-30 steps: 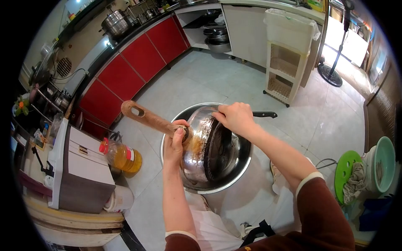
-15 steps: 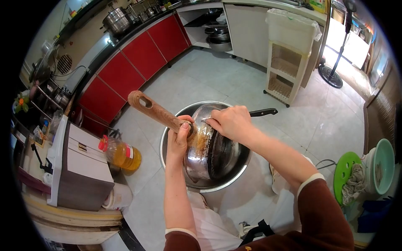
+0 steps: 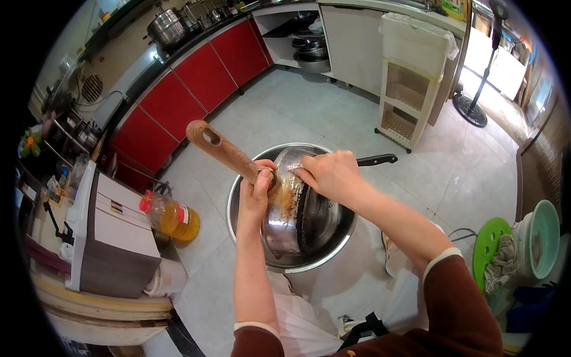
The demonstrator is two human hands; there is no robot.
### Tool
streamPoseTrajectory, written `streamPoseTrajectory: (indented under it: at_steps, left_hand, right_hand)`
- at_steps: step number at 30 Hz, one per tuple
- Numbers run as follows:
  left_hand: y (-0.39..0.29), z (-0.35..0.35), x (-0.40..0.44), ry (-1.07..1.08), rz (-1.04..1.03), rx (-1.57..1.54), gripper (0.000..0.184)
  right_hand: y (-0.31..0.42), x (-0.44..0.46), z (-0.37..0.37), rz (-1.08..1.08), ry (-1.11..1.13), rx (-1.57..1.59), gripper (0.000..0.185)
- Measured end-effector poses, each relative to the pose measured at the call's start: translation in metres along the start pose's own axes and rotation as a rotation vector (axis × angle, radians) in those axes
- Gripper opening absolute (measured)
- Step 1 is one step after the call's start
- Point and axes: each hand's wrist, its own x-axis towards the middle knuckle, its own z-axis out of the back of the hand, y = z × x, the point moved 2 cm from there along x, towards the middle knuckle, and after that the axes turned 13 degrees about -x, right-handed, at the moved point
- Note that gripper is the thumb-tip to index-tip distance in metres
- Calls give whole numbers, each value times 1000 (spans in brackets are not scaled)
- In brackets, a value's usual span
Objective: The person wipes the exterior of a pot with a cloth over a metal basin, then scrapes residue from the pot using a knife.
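Observation:
A metal saucepan [image 3: 284,223] with brown burnt stains on its side is tilted over a wide steel basin [image 3: 232,223]. My left hand [image 3: 254,199] is closed around the base of its wooden handle [image 3: 223,152], which points up and to the left. My right hand [image 3: 330,172] presses bent fingertips against the stained side near the rim. Whatever is pinched under those fingers is hidden. Beyond the right hand a black riveted handle [image 3: 379,160] sticks out over the basin's edge; what it belongs to is covered.
An oil bottle [image 3: 172,217] stands on the tiled floor at left, beside a white cabinet [image 3: 122,226]. A wheeled rack [image 3: 410,89] is ahead right. At right are a green stool [image 3: 485,238] with a grey cloth [image 3: 502,262] and a pale green basin [image 3: 550,238].
The saucepan's wooden handle has shifted slightly up and right, with my left hand. My right hand has slid a little to the right along the saucepan's side.

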Motion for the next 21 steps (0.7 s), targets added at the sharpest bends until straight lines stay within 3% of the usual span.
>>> streamPoseTrajectory:
  at_steps: [21]
  left_hand:
    - [0, -6, 5, 1, -52, 76, 36]
  right_hand:
    - [10, -6, 1, 20, -101, -104, 30]
